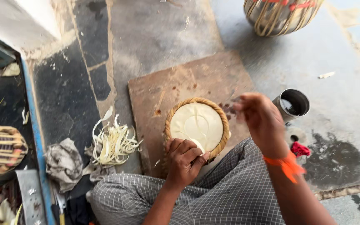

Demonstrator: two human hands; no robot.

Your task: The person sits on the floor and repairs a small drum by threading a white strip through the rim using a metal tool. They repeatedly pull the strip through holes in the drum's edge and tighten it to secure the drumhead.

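Two hands at a round drumhead on a floor board

Item 1. Drumhead (pixel 197 125): round, pale skin face up, ringed by a woven tan braid. It lies flat on a brown board (pixel 188 87), at the board's near edge, touching the person's checked trouser leg (pixel 230 196). Being round, it shows no long axis; a few faint lines run across the skin.

Item 2. Left hand (pixel 184 160): closed, fingers curled over the near rim of the drumhead, pinching a pale strip against the braid. This is the nearer hand; the drumhead lies directly ahead of its knuckles, in contact.

Item 3. Right hand (pixel 257 118): raised just right of the drumhead, clear of it, blurred. Fingers are drawn together; whether they pinch anything cannot be told. An orange thread (pixel 288 164) circles the wrist.

Item 4. Metal cup (pixel 293 104): right of the drumhead, beyond the right hand, standing on the stone floor (pixel 155 33).

Item 5. Heap of pale strips (pixel 114 143): left of the drumhead, off the board, with a grey rag (pixel 64 162) farther left.

Item 6. Drum body (pixel 282 14): far right of the drumhead, well apart, laced with straps, partly cut off by the frame.

Item 7. Red scrap (pixel 300 148): near right of the drumhead, below the cup.
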